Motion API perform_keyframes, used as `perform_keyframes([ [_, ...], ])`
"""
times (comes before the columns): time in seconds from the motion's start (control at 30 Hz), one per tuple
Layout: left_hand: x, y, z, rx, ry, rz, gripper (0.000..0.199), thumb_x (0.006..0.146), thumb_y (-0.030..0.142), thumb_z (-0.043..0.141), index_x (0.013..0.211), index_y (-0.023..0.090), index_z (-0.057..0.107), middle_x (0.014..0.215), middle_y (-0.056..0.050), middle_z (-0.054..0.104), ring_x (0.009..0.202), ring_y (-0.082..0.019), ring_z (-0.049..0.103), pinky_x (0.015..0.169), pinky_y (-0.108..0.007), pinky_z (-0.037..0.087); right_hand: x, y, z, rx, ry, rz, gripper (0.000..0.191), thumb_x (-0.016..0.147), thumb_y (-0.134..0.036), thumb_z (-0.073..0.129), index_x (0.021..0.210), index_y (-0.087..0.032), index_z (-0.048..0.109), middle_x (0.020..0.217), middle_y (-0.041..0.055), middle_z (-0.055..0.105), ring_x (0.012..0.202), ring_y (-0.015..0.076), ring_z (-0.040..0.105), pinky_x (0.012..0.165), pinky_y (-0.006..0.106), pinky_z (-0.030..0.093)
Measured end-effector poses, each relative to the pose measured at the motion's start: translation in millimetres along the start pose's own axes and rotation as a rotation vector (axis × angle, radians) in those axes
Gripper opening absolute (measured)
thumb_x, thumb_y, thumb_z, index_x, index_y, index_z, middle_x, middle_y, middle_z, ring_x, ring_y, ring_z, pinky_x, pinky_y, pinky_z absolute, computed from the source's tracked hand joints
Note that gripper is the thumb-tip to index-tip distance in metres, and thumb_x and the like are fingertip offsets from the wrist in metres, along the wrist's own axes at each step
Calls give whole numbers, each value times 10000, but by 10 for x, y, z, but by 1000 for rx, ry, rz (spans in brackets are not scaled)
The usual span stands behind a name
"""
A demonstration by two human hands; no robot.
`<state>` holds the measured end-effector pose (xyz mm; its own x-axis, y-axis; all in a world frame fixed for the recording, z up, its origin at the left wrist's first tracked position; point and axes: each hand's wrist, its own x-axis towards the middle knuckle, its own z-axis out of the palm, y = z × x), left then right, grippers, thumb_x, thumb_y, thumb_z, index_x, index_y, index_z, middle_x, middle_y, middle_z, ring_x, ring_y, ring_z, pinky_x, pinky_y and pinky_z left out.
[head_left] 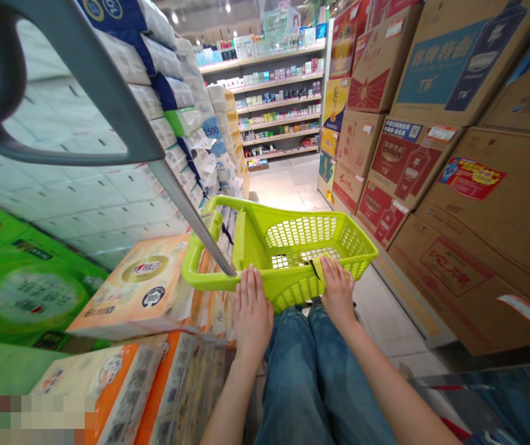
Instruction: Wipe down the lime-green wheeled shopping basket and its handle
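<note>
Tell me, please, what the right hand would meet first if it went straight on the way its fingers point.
The right hand rests at the basket's near side; straight on across the opening, it would probably meet the far perforated wall, though its height is unclear.

The undersides of the straight left fingers (249,287) and the thumb beside the right fingers (334,278) cannot be seen. Below both sets of fingers, the underside of the lime-green perforated plastic basket (367,252) is hidden. Up and left of the left fingers, the thick gray loop-shaped handle (116,86) is cut off by the top and left edges. The 2 bare forearms (392,374) and the faded blue denim trousers (287,383) run out at the bottom. Far ahead of the fingers, the small colored shelf goods (283,96) are too small to identify. A blocky pixel patch (28,423) covers the lower-left corner.
</note>
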<state>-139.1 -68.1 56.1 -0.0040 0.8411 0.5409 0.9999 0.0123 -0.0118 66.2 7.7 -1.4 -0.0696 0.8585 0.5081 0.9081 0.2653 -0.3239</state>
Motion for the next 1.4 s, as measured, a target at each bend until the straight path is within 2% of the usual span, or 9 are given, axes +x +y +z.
perform_keyframes([
  [0.1,0,-2,5,-9,-1,4,773,870,128,461,1571,50,144,1611,-178,305,1509,-295,248,1215,-471,281,-5,-330,-20,52,-21,48,888,680,1,433,1537,-205,328,1554,69,438,1431,270,332,1167,509,226],
  [0.27,-4,-16,58,11,13,5,742,902,127,440,1571,46,128,1606,-193,309,1510,-294,244,1212,-475,288,25,-1088,-126,262,-125,-96,766,753,-10,446,1497,-186,407,1526,70,475,1408,250,351,1164,464,229],
  [0.33,-8,-18,81,23,31,-1,706,923,109,395,1574,62,126,1603,-190,318,1507,-282,255,1209,-469,297,49,-1274,-162,330,-139,-127,697,803,-34,455,1483,-184,431,1521,67,482,1393,243,360,1159,433,239],
  [0.4,-9,-15,97,18,41,-9,694,930,102,373,1578,79,124,1603,-184,322,1505,-275,261,1207,-465,302,75,-1338,-173,358,-136,-128,633,845,-54,451,1462,-196,457,1507,61,500,1367,235,383,1156,425,238],
  [0.8,1,48,103,-25,25,-37,788,889,146,472,1576,60,96,1603,-198,316,1520,-287,214,1226,-478,250,119,-1115,-69,333,-86,-243,557,915,-97,450,1455,-233,436,1493,35,525,1344,211,432,1169,446,179],
  [0.97,-1,50,62,-21,5,-22,822,853,136,499,1575,62,112,1610,-192,301,1521,-295,210,1224,-478,250,127,-976,-69,292,-91,-249,625,868,-41,432,1459,-246,430,1492,23,527,1351,197,441,1193,453,151],
  [1.13,8,66,38,-12,0,-21,822,842,115,492,1572,47,119,1608,-195,304,1519,-303,214,1222,-475,258,117,-577,-38,211,-86,-187,720,789,15,423,1465,-234,432,1484,47,534,1363,205,434,1192,461,156],
  [1.3,18,93,22,7,-6,-18,795,861,126,488,1567,27,136,1604,-197,310,1515,-312,223,1226,-477,250,113,-35,-50,121,-55,-111,726,777,9,417,1457,-248,442,1476,44,543,1377,205,425,1194,475,160],
  [1.4,19,98,20,12,-15,-16,788,865,131,487,1565,25,143,1606,-195,306,1513,-311,231,1224,-475,255,123,160,-53,81,-49,-81,721,783,2,408,1456,-253,440,1475,42,543,1375,202,433,1192,489,165],
])
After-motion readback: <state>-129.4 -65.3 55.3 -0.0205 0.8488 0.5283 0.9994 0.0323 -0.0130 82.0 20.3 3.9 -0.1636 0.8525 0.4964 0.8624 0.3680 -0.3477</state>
